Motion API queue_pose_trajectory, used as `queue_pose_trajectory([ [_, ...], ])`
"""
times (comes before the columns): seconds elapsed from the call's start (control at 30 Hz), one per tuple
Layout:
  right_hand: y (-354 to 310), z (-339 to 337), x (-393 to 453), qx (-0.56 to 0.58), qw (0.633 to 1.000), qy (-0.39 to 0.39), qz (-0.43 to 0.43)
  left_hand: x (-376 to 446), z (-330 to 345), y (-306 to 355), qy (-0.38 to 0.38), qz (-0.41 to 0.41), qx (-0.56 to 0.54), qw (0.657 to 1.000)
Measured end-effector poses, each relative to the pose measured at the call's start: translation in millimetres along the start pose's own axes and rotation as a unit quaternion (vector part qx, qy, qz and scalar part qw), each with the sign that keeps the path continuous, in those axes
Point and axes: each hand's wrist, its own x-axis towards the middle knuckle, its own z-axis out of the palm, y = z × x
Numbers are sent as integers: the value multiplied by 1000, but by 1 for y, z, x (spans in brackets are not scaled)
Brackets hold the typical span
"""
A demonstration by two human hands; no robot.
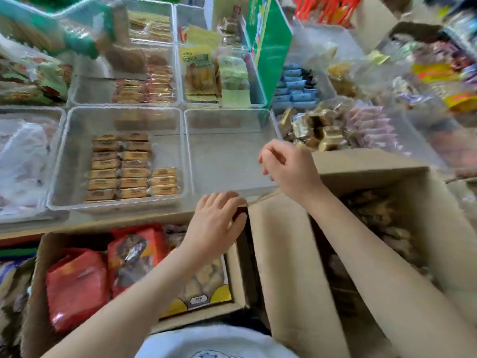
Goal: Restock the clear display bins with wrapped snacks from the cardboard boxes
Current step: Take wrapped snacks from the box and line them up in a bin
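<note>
Fingers (271, 153) of my right hand (289, 169) hang loosely curled, nothing between them; grip slack and empty, hovering over the near right corner of the empty clear bin (227, 161).

Left hand (219, 218) lies flat, fingers straight and spread, resting at the near rim of that bin where the flap of the big cardboard box (284, 254) meets it. Holds nothing.

Key relation: wrapped snacks (382, 228) sit down inside the big box, at about 4 o'clock from the right grip, lower and well apart from it. Right hand is the nearer one; left would have to cross the flap. Snacks look jumbled and blurred, so I cannot tell any long axis.

At 7 o'clock from the left hand, a second cardboard box (38, 280) with red packets (77, 285).

At 9 o'clock, neighbouring bin (59, 177), part filled with tan biscuit packs (121, 169) in rows, long axes running left to right.

My read: next reach goes back and down into the big box.
</note>
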Motion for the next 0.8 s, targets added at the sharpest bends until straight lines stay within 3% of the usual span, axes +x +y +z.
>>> queue_pose_trajectory([
  [0.1, 39, -42, -33, 14, 995, 93, 35, 5, 28, 71, -4, 21, -42, 999],
  [0.23, 96, -66, -60, -18, 994, 69, 84, 3, 55, 128, -78, -63, -100, 990],
  [0.33, 138, -62, -70, -89, 984, -67, 140, -2, 70, 135, -70, -83, -90, 990],
  [0.43, 183, -32, -79, -160, 928, -290, 172, -4, 76, 131, -40, -83, -71, 993],
  [0.5, 207, -5, -87, -198, 891, -379, 154, -4, 77, 131, -22, -85, -41, 995],
  [0.7, 285, 66, -108, -319, 795, -497, 137, -9, 74, 137, -6, -101, 10, 995],
  [0.8, 293, 82, -112, -364, 785, -491, 98, -9, 71, 141, -11, -117, 26, 993],
])
